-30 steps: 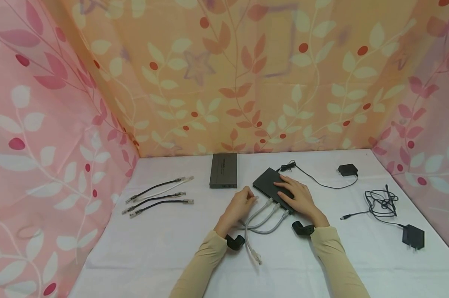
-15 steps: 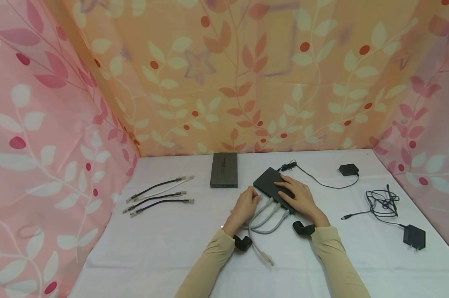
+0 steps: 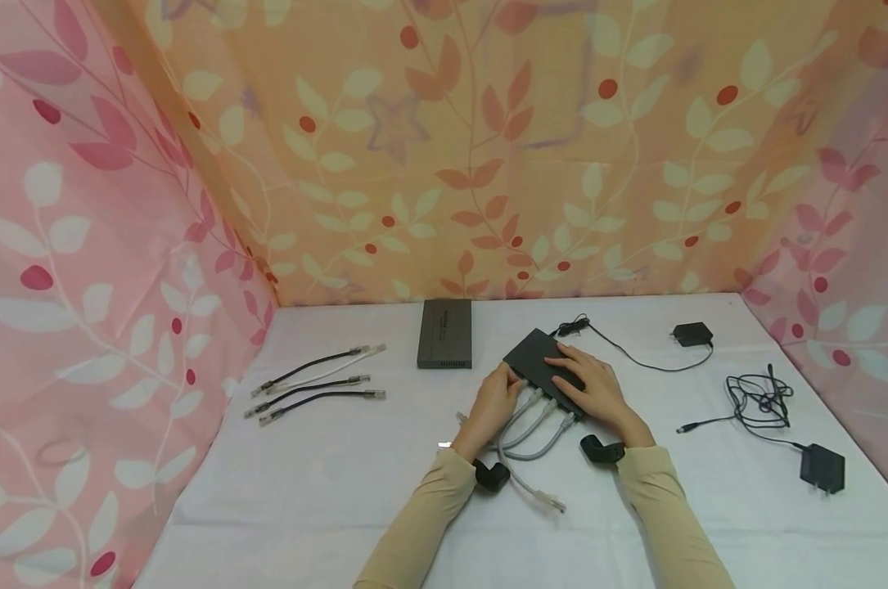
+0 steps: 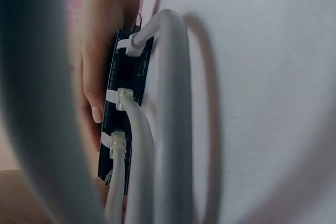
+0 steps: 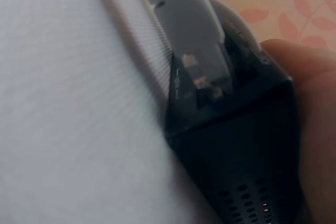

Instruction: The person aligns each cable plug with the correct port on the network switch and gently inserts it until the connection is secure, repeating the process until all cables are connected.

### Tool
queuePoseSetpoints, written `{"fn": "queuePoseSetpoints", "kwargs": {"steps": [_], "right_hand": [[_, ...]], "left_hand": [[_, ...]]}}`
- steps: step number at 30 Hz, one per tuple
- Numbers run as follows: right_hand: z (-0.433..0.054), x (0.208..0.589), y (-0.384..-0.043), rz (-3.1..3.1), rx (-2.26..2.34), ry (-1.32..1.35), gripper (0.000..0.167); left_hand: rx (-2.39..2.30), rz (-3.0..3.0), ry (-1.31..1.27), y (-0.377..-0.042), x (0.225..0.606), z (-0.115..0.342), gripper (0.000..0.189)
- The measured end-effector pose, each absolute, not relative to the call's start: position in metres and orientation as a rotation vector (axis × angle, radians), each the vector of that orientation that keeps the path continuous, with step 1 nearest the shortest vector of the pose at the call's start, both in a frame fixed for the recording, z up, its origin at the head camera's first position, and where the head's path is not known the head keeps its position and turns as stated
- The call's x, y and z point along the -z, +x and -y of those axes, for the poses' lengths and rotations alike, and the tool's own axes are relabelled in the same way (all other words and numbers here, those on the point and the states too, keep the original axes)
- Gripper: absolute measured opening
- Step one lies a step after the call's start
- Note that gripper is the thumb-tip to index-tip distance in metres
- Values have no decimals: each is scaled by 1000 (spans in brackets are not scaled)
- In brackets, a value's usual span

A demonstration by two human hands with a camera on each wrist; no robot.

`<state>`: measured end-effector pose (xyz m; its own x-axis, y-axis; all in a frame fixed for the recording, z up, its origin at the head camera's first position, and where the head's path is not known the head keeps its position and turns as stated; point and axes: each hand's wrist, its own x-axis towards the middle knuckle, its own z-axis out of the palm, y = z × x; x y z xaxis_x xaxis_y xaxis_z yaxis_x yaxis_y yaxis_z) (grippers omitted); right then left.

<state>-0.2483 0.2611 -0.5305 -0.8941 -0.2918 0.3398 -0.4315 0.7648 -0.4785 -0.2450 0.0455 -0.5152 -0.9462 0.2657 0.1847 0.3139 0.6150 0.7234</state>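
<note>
A black network switch (image 3: 529, 353) lies angled on the white table, its port side toward me. My right hand (image 3: 597, 388) rests on its top with fingers extended. Grey network cables (image 3: 538, 446) are plugged into three ports; their clear plugs (image 4: 125, 99) show in the left wrist view. At the left end of the port side, my left hand (image 3: 491, 409) pinches another grey cable end, mostly hidden by the fingers. The right wrist view shows the vented end of the switch (image 5: 231, 135) close up. Loose cable ends (image 3: 550, 501) lie in front.
A second dark switch (image 3: 444, 335) lies at the back. Several short black and white cables (image 3: 318, 380) lie at left. A power adapter (image 3: 691, 334) stands back right, its cord running toward the switch. Another adapter (image 3: 822, 468) with a coiled cord (image 3: 759, 401) lies at right.
My left hand has moved right and slightly up to the left end of the port side. The loose cable ends in front have swung right. My right hand stays on the switch.
</note>
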Motion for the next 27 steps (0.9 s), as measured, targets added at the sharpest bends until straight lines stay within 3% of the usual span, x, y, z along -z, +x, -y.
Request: {"fn": "queuePoseSetpoints", "kwargs": {"steps": [27], "right_hand": [[-261, 529, -248, 2716, -821, 554, 40]], "left_hand": [[1257, 2650, -507, -241, 522, -51, 10]]}}
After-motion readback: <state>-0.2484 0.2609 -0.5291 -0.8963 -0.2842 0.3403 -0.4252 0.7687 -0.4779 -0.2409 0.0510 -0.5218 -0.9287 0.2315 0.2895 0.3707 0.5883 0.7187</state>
